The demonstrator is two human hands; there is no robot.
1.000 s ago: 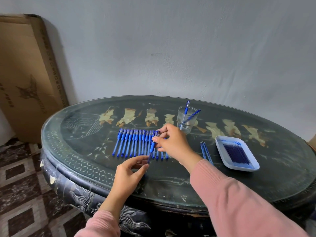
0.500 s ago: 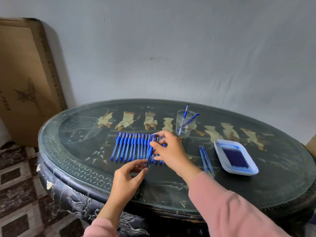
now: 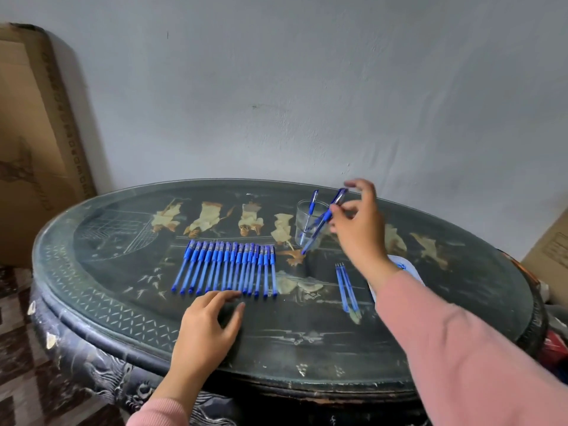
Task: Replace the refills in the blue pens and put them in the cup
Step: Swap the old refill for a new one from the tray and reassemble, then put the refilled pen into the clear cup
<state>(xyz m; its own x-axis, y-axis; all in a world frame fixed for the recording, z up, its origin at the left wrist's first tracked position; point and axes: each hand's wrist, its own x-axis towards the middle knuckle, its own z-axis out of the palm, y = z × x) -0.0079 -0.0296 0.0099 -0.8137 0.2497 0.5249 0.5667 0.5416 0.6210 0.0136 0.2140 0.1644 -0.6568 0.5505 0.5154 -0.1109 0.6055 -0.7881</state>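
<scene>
Several blue pens (image 3: 227, 269) lie side by side in a row on the dark round table (image 3: 123, 302). A clear glass cup (image 3: 302, 224) stands behind the row's right end with a blue pen (image 3: 313, 202) upright in it. My right hand (image 3: 358, 229) pinches another blue pen (image 3: 319, 224), which is tilted across the cup's right side with its lower tip in front of the cup. My left hand (image 3: 209, 324) rests flat on the table, fingertips at the near ends of the row, holding nothing. The motion blurs the held pen.
Three loose refills (image 3: 345, 287) lie right of the row. A white tray (image 3: 405, 267) is mostly hidden behind my right forearm. A cardboard box (image 3: 33, 149) leans on the wall at left, another box (image 3: 550, 244) at right. The table's near edge runs below my left hand.
My right hand lifted a pen from the row's right end and carried it right and back to the cup. My left hand let go and settled flat on the table.
</scene>
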